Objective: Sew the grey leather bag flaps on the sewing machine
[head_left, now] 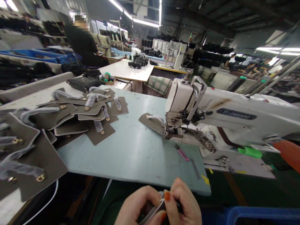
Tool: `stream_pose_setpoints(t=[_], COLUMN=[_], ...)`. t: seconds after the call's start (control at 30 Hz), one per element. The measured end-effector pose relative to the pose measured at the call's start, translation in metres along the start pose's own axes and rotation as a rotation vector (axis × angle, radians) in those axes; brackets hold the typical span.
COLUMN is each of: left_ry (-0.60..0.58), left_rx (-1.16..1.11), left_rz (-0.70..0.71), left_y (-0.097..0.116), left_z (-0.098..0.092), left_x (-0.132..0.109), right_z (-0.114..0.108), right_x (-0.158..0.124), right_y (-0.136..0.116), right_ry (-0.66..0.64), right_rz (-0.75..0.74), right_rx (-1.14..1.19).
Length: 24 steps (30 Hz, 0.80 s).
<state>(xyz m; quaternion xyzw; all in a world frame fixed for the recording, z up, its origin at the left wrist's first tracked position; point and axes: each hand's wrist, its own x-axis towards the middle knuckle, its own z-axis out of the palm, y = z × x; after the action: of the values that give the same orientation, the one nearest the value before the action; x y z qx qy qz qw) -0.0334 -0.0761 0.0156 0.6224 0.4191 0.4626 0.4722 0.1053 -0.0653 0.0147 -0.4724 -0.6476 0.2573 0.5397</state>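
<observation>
We count one RLONXIANG sewing machine [225, 101] and one brown panel [152, 125] at its head. In front of it are one pair of snips [182, 154] and two hands [137, 204].

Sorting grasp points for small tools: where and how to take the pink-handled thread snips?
I'd pinch the pink handle across its two sides, coming from above and the person's side of the table. The snips lie flat, handle end nearest the right hand, with the metal blades pointing away, so this likely keeps fingertips off the edges.
</observation>
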Motion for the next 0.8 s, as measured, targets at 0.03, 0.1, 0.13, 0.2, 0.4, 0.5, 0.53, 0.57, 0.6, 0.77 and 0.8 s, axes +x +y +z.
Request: stream_pose_setpoints(t=[0.03,0.1,0.13,0.2,0.4,0.5,0.53,0.57,0.6,0.77,0.8], left_ry=[0.017,-0.023,-0.066,-0.12,-0.043,0.018,0.053,0.098,0.146,0.209,0.176], left_rx=[-0.038,-0.054,-0.029,0.036,0.162,0.257,0.295,0.338,0.392,0.781,0.862], left_rz=[-0.079,-0.158,-0.152,-0.092,0.062,0.061,0.045,0.035,0.038,0.309,0.381], left_y=[0.0,0.0,0.0,0.0,-0.001,0.005,0.009,0.013,0.017,0.029,0.024], left_z=[-0.001,-0.003,-0.005,-0.007,-0.001,-0.012,-0.021,-0.031,-0.042,-0.068,-0.063], left_x=[0.001,0.004,0.006,0.009,0.012,0.011,0.011,0.011,0.011,0.013,0.015], right_z=[-0.001,-0.003,-0.004,-0.005,-0.004,-0.01,-0.013,-0.017,-0.02,-0.015,-0.009], right_x=[0.002,0.005,0.006,0.007,0.01,0.014,0.015,0.017,0.018,0.013,0.009], right_y=[0.001,0.004,0.006,0.009,0.011,0.028,0.038,0.05,0.062,0.084,0.078], right_ry=[-0.024,-0.092,-0.128,-0.188,-0.283,-0.333,-0.338,-0.323,-0.278,0.002,-0.083], right_rz=[0.012,0.036,0.047,0.073,0.082,0.026,0.009,-0.005,-0.009,0.156,0.248], right_rx=[0.012,0.046,0.063,0.092,0.084,0.007,-0.033,-0.084,-0.153,-0.211,-0.061])
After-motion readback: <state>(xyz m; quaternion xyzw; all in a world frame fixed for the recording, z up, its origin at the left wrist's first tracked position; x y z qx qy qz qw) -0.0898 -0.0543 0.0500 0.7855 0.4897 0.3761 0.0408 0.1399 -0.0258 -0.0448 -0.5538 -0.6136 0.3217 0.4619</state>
